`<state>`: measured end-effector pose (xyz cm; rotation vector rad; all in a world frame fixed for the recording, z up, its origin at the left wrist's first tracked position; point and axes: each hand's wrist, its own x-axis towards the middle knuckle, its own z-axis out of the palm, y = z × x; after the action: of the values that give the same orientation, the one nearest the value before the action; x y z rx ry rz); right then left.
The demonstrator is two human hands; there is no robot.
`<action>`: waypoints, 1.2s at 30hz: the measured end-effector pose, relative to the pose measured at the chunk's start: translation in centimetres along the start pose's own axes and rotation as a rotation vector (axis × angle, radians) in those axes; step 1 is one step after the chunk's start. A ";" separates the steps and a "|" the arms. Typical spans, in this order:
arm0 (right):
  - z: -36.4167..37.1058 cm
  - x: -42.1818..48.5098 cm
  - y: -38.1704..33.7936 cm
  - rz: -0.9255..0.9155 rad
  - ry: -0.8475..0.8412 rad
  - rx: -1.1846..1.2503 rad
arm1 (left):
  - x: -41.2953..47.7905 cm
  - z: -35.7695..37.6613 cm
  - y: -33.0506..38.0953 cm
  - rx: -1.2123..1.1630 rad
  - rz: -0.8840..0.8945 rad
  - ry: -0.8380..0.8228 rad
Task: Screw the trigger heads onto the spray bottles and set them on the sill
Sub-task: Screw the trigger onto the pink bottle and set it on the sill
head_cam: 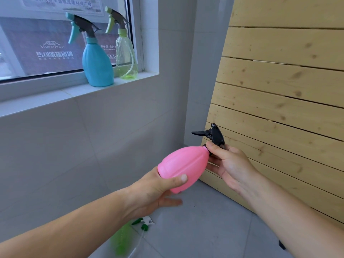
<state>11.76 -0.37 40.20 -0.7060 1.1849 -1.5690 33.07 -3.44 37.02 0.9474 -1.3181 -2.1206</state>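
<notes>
A pink spray bottle (184,166) is held in the air, tilted with its neck pointing up and right. My left hand (158,190) grips its base, thumb on top. My right hand (229,164) pinches the collar of the black trigger head (216,135) that sits on the bottle's neck. On the white window sill (55,94) stand two bottles with heads on: a blue one (97,66) and a clear green one (126,53) to its right.
On the grey floor below my left arm lie a green bottle (121,239) and a white-and-green trigger head (145,222) with its tube. A slatted wooden panel (279,90) leans against the wall on the right. Grey tiled wall fills the left.
</notes>
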 end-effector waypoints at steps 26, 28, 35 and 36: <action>-0.1 -0.2 0.3 -0.002 0.004 -0.050 | 0.1 -0.2 0.0 0.032 0.079 0.137; 0.0 -0.1 0.2 -0.003 0.010 -0.032 | 0.3 -0.2 0.0 0.112 0.155 0.144; 0.2 -0.2 0.2 -0.007 0.012 -0.036 | 0.7 -0.4 0.0 -0.172 -0.066 0.066; 0.1 -0.2 0.2 -0.006 0.016 -0.036 | 0.6 -0.4 0.0 -0.170 -0.077 0.074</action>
<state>11.99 -0.17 40.06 -0.7227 1.2263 -1.5645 32.96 -4.11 36.73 1.0086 -1.0620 -2.1925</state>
